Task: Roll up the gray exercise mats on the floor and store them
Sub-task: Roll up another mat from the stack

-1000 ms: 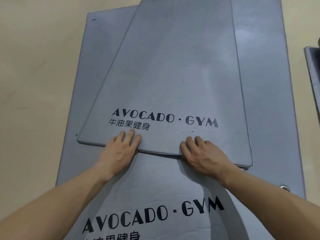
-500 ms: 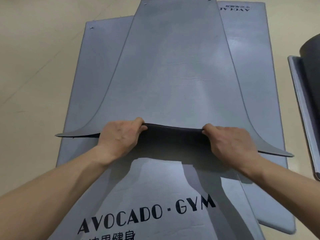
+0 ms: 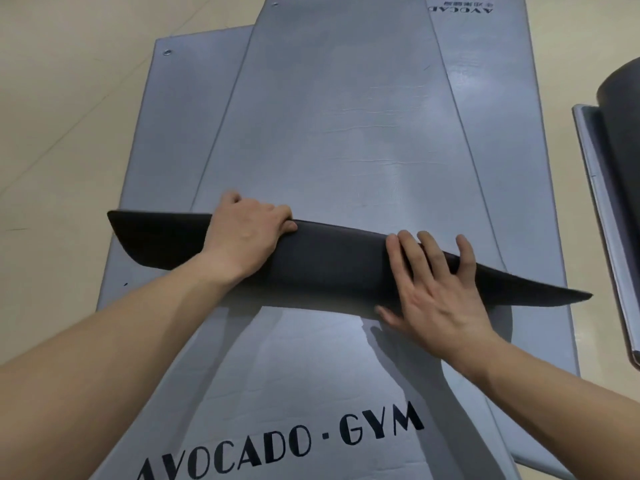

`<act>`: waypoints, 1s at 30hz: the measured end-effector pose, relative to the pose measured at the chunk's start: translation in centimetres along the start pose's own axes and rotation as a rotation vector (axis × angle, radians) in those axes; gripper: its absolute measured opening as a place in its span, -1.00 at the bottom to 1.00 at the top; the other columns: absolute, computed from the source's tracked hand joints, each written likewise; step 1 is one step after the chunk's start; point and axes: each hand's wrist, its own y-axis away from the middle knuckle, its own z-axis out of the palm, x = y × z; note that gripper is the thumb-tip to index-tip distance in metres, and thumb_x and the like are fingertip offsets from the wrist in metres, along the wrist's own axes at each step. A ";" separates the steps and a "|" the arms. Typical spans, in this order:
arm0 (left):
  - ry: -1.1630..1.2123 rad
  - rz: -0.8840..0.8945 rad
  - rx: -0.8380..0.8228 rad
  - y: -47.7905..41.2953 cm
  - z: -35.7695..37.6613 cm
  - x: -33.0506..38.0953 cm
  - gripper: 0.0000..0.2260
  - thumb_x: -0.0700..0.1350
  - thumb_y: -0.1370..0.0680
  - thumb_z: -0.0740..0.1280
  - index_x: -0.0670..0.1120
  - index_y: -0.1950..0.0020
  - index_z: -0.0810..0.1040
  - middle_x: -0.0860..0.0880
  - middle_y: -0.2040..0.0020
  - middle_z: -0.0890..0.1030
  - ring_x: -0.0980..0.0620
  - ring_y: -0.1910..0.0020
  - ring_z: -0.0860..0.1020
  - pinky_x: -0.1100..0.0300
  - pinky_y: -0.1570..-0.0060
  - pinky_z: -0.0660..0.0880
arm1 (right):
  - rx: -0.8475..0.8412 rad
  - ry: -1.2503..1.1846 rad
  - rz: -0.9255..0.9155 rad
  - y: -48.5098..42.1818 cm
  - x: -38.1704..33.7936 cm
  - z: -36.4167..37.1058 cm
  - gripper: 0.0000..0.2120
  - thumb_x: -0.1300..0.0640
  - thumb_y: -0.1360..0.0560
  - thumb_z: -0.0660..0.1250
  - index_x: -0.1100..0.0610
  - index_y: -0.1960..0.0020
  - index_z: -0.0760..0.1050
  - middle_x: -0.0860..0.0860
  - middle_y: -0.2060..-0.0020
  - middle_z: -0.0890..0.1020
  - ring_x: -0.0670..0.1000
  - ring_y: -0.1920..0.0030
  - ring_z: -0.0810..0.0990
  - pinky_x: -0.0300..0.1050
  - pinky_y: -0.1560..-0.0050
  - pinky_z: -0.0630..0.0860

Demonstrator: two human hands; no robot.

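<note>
Several gray exercise mats lie stacked on the floor. The top mat (image 3: 346, 116) has its near end folded over away from me, so its dark underside (image 3: 329, 268) faces up as a first turn. My left hand (image 3: 242, 237) grips the left part of this fold, fingers curled over its far edge. My right hand (image 3: 433, 289) lies flat on the right part of the fold, fingers spread and pressing down. Under it lies a mat printed AVOCADO·GYM (image 3: 294, 393). Another gray mat (image 3: 540, 168) shows beneath on the right.
A dark rolled mat (image 3: 620, 109) stands at the right edge on another flat gray mat (image 3: 599, 202). Beige floor (image 3: 69, 133) stretches to the left and behind the stack.
The mat's near end was lifted off the stack and turned over away from me. My right hand let go of the edge and now presses flat on the fold.
</note>
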 end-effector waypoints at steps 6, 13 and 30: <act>0.066 -0.212 0.294 0.7 2.1 2.1 -0.82 0.05 -0.61 0.37 -0.02 0.04 0.68 -0.10 0.03 0.57 -0.21 0.05 0.50 -0.07 0.00 0.23 | -0.268 -0.045 -0.042 -5.4 1.7 0.9 0.13 -0.67 -0.29 0.11 0.13 -0.57 0.22 0.09 -0.38 0.45 0.20 -0.39 0.42 0.43 -0.45 0.17; -0.030 0.108 0.062 4.8 5.1 -1.1 -0.05 0.46 -0.37 0.39 -0.18 -0.53 0.40 -0.16 -0.50 0.45 -0.29 -0.49 0.35 -0.34 -0.47 0.19 | -0.388 -0.235 -0.110 -7.2 3.3 2.0 0.04 -0.71 -0.26 0.00 -0.06 -0.51 0.24 -0.03 -0.35 0.34 0.09 -0.31 0.38 0.19 -0.41 0.31; 0.360 0.071 -0.683 2.0 2.7 -2.3 -0.43 0.30 -0.29 0.54 0.25 -0.26 0.52 0.20 -0.10 0.57 0.08 -0.07 0.54 0.07 -0.04 0.53 | -0.640 -0.401 -0.080 -6.3 2.6 -1.2 -0.49 -0.51 -0.32 0.34 -0.15 -0.03 0.51 -0.17 0.10 0.54 -0.03 0.05 0.55 -0.03 0.08 0.50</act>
